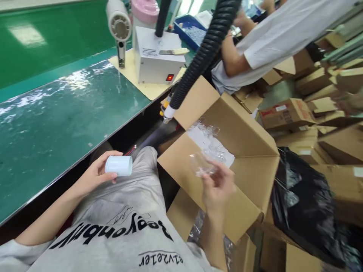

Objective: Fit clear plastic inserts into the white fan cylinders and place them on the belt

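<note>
A light blue cylindrical cup (119,166) lies sideways in my left hand (99,170), its rim facing right, above my lap. My right hand (219,185) pinches a clear plastic piece (200,164), blurred by motion, over the near flap of an open cardboard box (249,138). Inside that box several clear plastic pieces (211,141) rest on white paper. The two hands are well apart.
A green table (70,113) runs along the left. On it stand a hair dryer (119,26) and a white machine (159,56) with a lit red switch. A black hose (198,56) hangs above the box. Another person's arm (234,56), a black bag (306,204) and cartons are at the right.
</note>
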A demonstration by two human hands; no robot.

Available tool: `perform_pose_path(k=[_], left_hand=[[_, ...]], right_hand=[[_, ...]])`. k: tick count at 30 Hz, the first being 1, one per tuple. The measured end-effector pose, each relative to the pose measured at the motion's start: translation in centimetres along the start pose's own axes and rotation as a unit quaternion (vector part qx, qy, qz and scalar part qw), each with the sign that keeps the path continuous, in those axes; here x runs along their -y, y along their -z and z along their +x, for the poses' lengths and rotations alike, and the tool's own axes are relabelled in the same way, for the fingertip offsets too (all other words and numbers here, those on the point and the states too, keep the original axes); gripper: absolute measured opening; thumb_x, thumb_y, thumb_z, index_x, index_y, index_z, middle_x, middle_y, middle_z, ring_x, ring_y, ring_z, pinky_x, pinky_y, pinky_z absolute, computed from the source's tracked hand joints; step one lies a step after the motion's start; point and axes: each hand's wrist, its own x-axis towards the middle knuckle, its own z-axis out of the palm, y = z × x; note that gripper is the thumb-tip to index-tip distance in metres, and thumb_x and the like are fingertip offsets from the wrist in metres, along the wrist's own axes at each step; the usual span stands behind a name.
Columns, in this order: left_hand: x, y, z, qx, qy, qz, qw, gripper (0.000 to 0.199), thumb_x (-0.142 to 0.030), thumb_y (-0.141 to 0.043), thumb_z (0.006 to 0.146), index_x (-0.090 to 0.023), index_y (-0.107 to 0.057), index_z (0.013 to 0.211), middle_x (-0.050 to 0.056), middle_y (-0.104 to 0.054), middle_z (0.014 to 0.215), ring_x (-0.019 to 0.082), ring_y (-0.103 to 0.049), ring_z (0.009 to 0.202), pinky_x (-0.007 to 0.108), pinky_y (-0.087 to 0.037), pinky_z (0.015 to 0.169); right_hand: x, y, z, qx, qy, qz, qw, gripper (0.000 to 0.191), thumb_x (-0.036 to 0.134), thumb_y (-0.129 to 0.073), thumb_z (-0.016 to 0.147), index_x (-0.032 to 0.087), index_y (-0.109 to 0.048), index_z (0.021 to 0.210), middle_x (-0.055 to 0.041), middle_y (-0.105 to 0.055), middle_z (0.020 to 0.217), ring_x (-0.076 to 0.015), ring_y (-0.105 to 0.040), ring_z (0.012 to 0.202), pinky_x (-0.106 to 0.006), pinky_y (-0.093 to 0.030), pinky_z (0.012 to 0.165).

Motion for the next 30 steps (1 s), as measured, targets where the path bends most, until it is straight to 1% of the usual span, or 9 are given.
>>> perform_pose_path(k=[2,3,6,10,13,16,20,25,30], left_hand=[[-0.1,-0.7,0.5,-0.017,0.035,-0.019,0.999,0.045,-0.039,-0.087,0.075,-0.028,-0.070,0.116,-0.001,-0.069,0.091,0.013,-0.061,0.060,0.024,-0.055,0.059],[-0.1,-1.1,0.8,-0.026,0.053,-0.029,0.998,0.042,-0.041,-0.086,0.076,-0.029,-0.071,0.114,-0.001,-0.070,0.089,0.014,-0.061,0.061,0.024,-0.053,0.058],[-0.1,-2.2,2.0,-0.026,0.093,-0.044,0.994,0.039,-0.046,-0.084,0.077,-0.030,-0.071,0.110,0.000,-0.069,0.084,0.018,-0.061,0.065,0.025,-0.048,0.053],[0.0,-3.6,3.6,-0.015,0.106,-0.021,0.994,0.033,-0.049,-0.080,0.080,-0.031,-0.070,0.107,-0.001,-0.068,0.080,0.016,-0.054,0.060,0.026,-0.045,0.055],[0.1,-4.6,4.1,-0.008,0.102,-0.013,0.995,0.030,-0.056,-0.073,0.086,-0.029,-0.071,0.101,-0.001,-0.067,0.077,0.013,-0.047,0.055,0.024,-0.041,0.052],[0.1,-5.1,4.3,-0.027,0.121,-0.030,0.992,0.030,-0.057,-0.072,0.087,-0.028,-0.074,0.095,-0.003,-0.065,0.074,0.011,-0.043,0.053,0.022,-0.039,0.049],[0.1,-5.1,4.0,-0.098,0.134,-0.025,0.986,0.034,-0.055,-0.082,0.078,-0.031,-0.077,0.101,0.000,-0.076,0.092,0.018,-0.060,0.070,0.022,-0.046,0.054],[0.0,-3.5,2.3,-0.156,0.150,-0.085,0.973,0.034,-0.050,-0.089,0.065,-0.037,-0.083,0.096,-0.002,-0.082,0.103,0.025,-0.070,0.093,0.027,-0.059,0.074],[0.5,-1.8,0.9,-0.169,0.153,-0.109,0.967,0.028,-0.053,-0.089,0.066,-0.039,-0.083,0.089,-0.004,-0.083,0.101,0.028,-0.073,0.095,0.034,-0.062,0.078]], right_hand=[[-4.4,5.1,-2.1,-0.153,-0.135,-0.158,0.966,0.054,0.064,-0.071,0.087,0.022,-0.063,0.120,-0.0146,-0.071,0.120,-0.0302,-0.075,0.093,-0.046,-0.063,0.088],[-6.4,7.9,-3.6,-0.212,-0.222,-0.241,0.921,0.058,0.067,-0.064,0.089,0.020,-0.062,0.122,-0.0177,-0.071,0.122,-0.0336,-0.075,0.096,-0.047,-0.063,0.090],[-10.2,15.3,-8.2,-0.259,-0.392,-0.354,0.809,0.075,0.072,-0.052,0.085,0.011,-0.059,0.128,-0.0351,-0.066,0.125,-0.0524,-0.069,0.116,-0.065,-0.058,0.094],[-11.4,19.2,-9.6,-0.216,-0.445,-0.371,0.786,0.077,0.066,-0.060,0.078,0.002,-0.066,0.120,-0.0450,-0.064,0.120,-0.0637,-0.058,0.124,-0.080,-0.047,0.098],[-13.0,18.2,-4.6,-0.124,-0.411,-0.345,0.835,0.057,0.049,-0.046,0.094,0.003,-0.067,0.122,-0.0321,-0.071,0.124,-0.0447,-0.067,0.123,-0.060,-0.050,0.110],[-16.6,14.5,3.6,0.016,-0.360,-0.296,0.885,0.041,0.037,-0.045,0.104,0.013,-0.068,0.128,-0.0170,-0.072,0.132,-0.0278,-0.069,0.120,-0.041,-0.055,0.106],[-21.6,7.1,12.5,0.189,-0.350,-0.281,0.874,0.027,0.034,-0.066,0.103,0.017,-0.070,0.122,-0.0093,-0.072,0.124,-0.0230,-0.071,0.110,-0.045,-0.059,0.099],[-23.9,0.8,15.5,0.275,-0.371,-0.312,0.830,0.033,0.037,-0.069,0.102,0.015,-0.067,0.126,-0.0102,-0.069,0.124,-0.0231,-0.071,0.105,-0.043,-0.062,0.090],[-23.0,1.2,16.2,0.212,-0.367,-0.303,0.853,0.033,0.038,-0.069,0.102,0.016,-0.066,0.126,-0.0099,-0.069,0.124,-0.0235,-0.070,0.106,-0.044,-0.061,0.092]])
